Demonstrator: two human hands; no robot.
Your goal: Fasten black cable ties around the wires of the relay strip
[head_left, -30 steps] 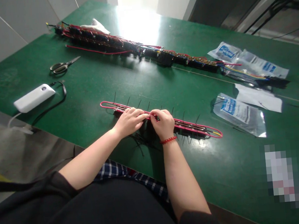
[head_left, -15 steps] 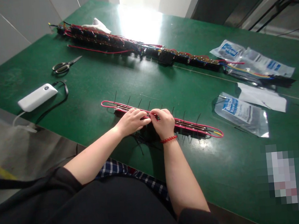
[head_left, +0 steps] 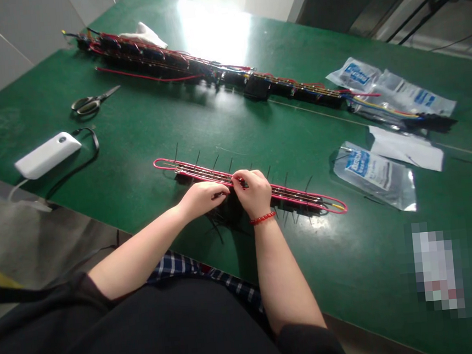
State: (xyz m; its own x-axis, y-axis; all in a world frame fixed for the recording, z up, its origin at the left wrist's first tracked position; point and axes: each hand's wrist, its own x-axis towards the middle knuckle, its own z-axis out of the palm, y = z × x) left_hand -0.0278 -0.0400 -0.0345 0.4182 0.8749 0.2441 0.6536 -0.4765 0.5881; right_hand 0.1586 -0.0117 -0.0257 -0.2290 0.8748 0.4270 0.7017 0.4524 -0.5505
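Observation:
A long, narrow circuit strip (head_left: pixel 297 194) lies in front of me, with a red wire looped along its length and bare metal lines between. Several thin black cable ties (head_left: pixel 309 184) stick up across it. At its middle, my right hand (head_left: pixel 254 192) pinches with thumb and forefinger at the strip's edge; what sits between the fingertips is hidden. My left hand (head_left: pixel 202 198) is curled just left of it, over the near edge, fingertips together on something too small to make out. Loose black ties (head_left: pixel 217 231) lie below the hands.
Farther back lies a long wired assembly (head_left: pixel 236 80). Scissors (head_left: pixel 89 105) and a white power bank (head_left: pixel 48 155) with a cable are on the left. Plastic bags (head_left: pixel 374 176) and white paper (head_left: pixel 406 148) lie right, above a blurred patch (head_left: pixel 438 269). The green table's near edge adjoins my body.
My left hand has drawn back slightly from the strip toward me, its fingers now curled. My right hand keeps its pinch at the middle. The whole view has shifted a little.

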